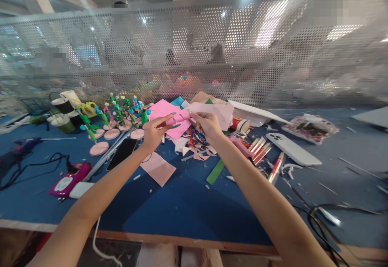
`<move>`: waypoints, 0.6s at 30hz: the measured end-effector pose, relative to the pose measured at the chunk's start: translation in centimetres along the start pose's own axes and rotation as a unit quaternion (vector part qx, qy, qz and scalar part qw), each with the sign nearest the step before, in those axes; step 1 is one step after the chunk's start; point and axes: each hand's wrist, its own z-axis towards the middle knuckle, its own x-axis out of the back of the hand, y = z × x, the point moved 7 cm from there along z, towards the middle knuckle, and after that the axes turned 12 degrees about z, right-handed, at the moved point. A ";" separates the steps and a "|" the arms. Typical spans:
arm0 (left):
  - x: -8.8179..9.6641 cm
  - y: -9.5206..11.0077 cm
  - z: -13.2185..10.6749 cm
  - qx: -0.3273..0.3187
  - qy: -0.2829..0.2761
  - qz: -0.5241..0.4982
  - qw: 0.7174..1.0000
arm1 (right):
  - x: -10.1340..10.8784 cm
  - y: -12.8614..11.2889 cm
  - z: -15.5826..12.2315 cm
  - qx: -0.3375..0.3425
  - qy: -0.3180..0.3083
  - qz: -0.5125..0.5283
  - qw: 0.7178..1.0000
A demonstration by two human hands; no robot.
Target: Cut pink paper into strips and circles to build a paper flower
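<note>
Between my two hands, above the middle of the table, is a curled strip of bright pink paper [179, 117]. My left hand [155, 133] is closed on its left end, thumb below and fingers above. At the right end, the fingertips of my right hand [206, 125] pinch the strip. Sheets of pink paper [162, 108] lie just behind the hands, with a pale pink sheet [222, 112] to their right. Paper scraps [197, 153] are scattered under the hands. A pale pink piece of paper [159, 169] and a green strip [216, 172] lie nearer to me.
Small paper flower stands [99, 148] stand at the left. A black phone [123, 154], a magenta power strip [71, 178] and a glue gun [22, 150] lie there too. At the right are a white phone [294, 150], red-and-white pens [260, 150] and cables [315, 214]. A perforated screen [194, 53] rises behind.
</note>
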 end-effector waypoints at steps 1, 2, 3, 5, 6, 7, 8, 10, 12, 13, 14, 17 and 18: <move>0.3 0.5 0.0 -0.035 0.013 0.014 0.999 | 0.1 0.1 0.0 -0.001 0.008 0.003 1.000; 0.5 1.0 -0.1 -0.072 0.026 0.030 0.997 | 0.2 0.1 0.0 -0.002 0.016 0.006 1.000; 0.7 1.6 -0.2 -0.113 0.036 0.048 0.992 | 0.3 0.2 0.0 -0.003 0.023 0.008 1.000; 0.9 2.8 -0.6 -0.189 0.044 0.081 0.978 | 0.2 0.5 0.0 -0.009 0.027 0.015 0.999; 0.8 3.3 -0.8 -0.217 0.041 0.089 0.971 | 0.1 0.7 0.0 -0.013 0.022 0.021 0.999; 0.7 3.6 -1.0 -0.235 0.034 0.090 0.967 | -0.1 0.9 0.0 -0.020 0.013 0.030 0.999; 0.5 3.8 -1.2 -0.243 0.024 0.081 0.966 | -0.3 1.0 -0.1 -0.028 0.001 0.042 0.999; 0.1 4.0 -1.3 -0.234 0.004 0.046 0.971 | -0.7 1.3 -0.1 -0.044 -0.022 0.066 0.997; -0.2 3.9 -1.2 -0.200 -0.014 0.007 0.980 | -0.9 1.3 -0.2 -0.049 -0.035 0.082 0.995; -0.3 3.8 -1.0 -0.174 -0.019 -0.010 0.984 | -1.0 1.1 -0.2 -0.045 -0.039 0.085 0.995; -0.3 3.6 -0.9 -0.143 -0.021 -0.025 0.989 | -1.0 1.0 -0.3 -0.038 -0.041 0.084 0.995; -0.2 2.7 -0.6 -0.037 -0.013 -0.079 0.996 | -1.3 0.4 -0.6 -0.015 -0.048 0.071 0.996; -0.2 2.4 -0.5 -0.007 -0.007 -0.102 0.995 | -1.4 0.3 -0.7 -0.010 -0.051 0.067 0.996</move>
